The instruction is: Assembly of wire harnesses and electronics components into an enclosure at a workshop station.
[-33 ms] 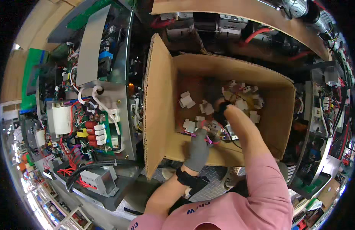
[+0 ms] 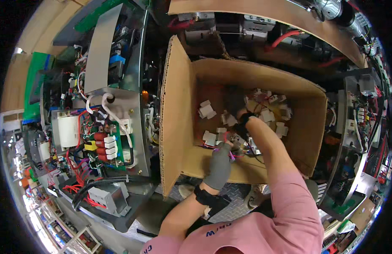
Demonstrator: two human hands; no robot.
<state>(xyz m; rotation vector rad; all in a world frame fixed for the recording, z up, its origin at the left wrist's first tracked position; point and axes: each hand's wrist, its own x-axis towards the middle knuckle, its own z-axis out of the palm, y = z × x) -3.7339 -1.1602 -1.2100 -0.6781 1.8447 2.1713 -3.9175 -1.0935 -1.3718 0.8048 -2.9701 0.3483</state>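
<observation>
- Metal tread-plate floor (image 2: 234, 207) shows under both hands, below the near wall of the box.
- Open cardboard box (image 2: 179, 127) stands around the hands.
- Opened electrical chassis (image 2: 98, 139) with wiring stands left of the left hand.

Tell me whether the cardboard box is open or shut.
Open. The cardboard box has its flap raised, small white parts show inside, and both gloved hands, left and right, reach in.

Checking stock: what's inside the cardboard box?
Inside the cardboard box: loose white connectors on thin wires, with the left hand and right hand both reaching in. The arm hides the parts beneath.
</observation>
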